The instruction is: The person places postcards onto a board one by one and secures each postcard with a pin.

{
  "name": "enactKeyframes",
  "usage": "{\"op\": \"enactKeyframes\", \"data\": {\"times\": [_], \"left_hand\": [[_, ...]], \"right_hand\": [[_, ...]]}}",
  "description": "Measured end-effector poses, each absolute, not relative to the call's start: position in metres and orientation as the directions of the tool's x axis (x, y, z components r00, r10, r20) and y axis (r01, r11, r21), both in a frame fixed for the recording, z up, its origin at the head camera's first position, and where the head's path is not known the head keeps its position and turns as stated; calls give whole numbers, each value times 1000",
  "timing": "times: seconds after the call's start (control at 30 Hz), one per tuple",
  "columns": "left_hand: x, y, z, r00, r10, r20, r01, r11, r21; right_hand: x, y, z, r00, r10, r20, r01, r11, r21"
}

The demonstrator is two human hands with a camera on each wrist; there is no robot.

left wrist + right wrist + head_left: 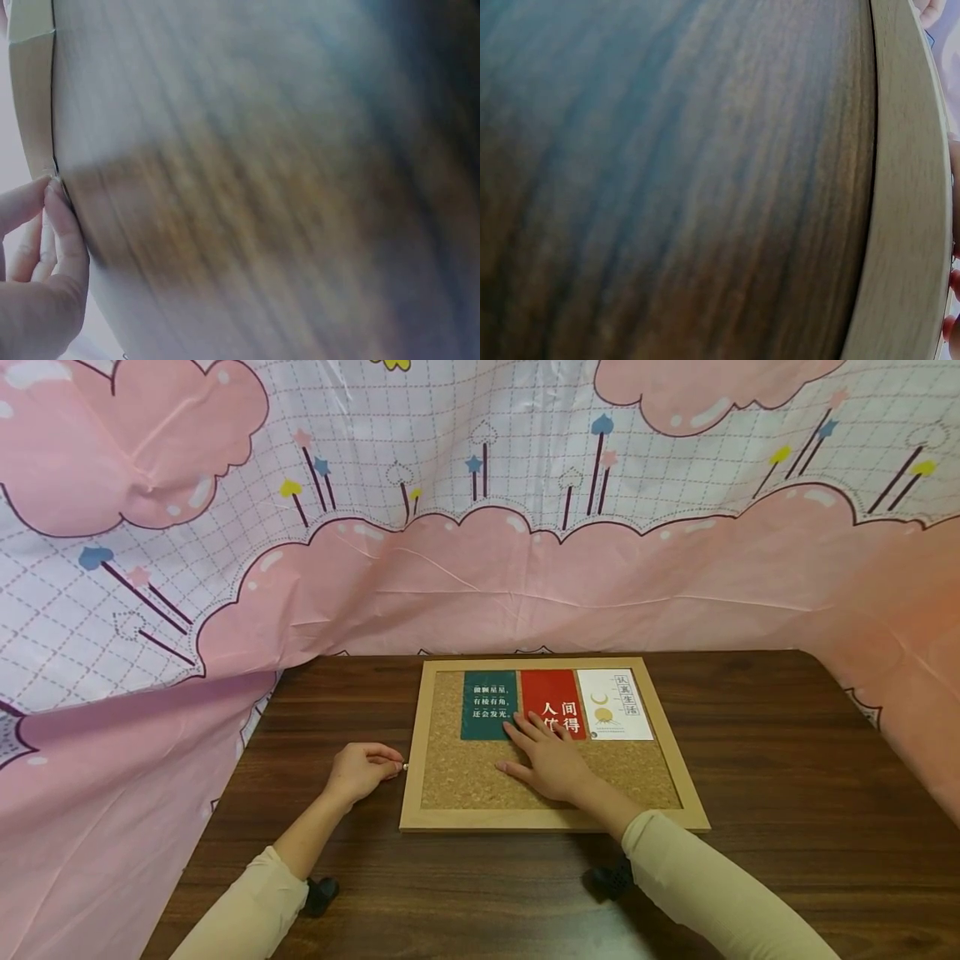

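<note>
A cork board (465, 777) in a pale wood frame (540, 819) lies on the table. My left hand (362, 772) is at the frame's left side, thumb and index finger pinching a tiny shiny piece (406, 767) against its outer edge. The fingers mostly hide that piece, and I cannot tell its kind. In the left wrist view, the left hand (45, 247) pinches at the frame's corner-side edge. My right hand (553, 765) rests spread on the board, fingertips over the lower edges of a green card (487, 685) and a red card (550, 685).
A white card (633, 727) with a moon drawing sits right of the red one. Dark wood table (787, 793) surrounds the board. A pink patterned cloth (525, 577) hangs behind the table and along its sides. Black wrist devices (321, 896) show under both sleeves.
</note>
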State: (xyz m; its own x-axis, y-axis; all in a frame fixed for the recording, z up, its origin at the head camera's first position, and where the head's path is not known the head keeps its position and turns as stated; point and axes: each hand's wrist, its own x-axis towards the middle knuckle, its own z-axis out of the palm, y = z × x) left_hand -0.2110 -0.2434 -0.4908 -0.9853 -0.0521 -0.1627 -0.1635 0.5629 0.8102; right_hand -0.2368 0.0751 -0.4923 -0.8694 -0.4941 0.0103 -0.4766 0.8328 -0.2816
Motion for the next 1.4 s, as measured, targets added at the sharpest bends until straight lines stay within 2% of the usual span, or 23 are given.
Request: {"op": "enactKeyframes", "data": {"times": [0.3, 0.73, 1.4], "left_hand": [[-211, -243, -489, -988, -29, -151, -134, 646, 751], [-213, -245, -493, -985, -11, -171, -142, 608, 781], [-213, -240, -494, -990, -27, -138, -124, 633, 764]], "right_hand": [[-237, 75, -492, -869, -495, 8, -477, 834, -278], [-236, 74, -492, -872, -489, 9, -471, 836, -282], [-237, 74, -495, -873, -488, 11, -471, 834, -287]]}}
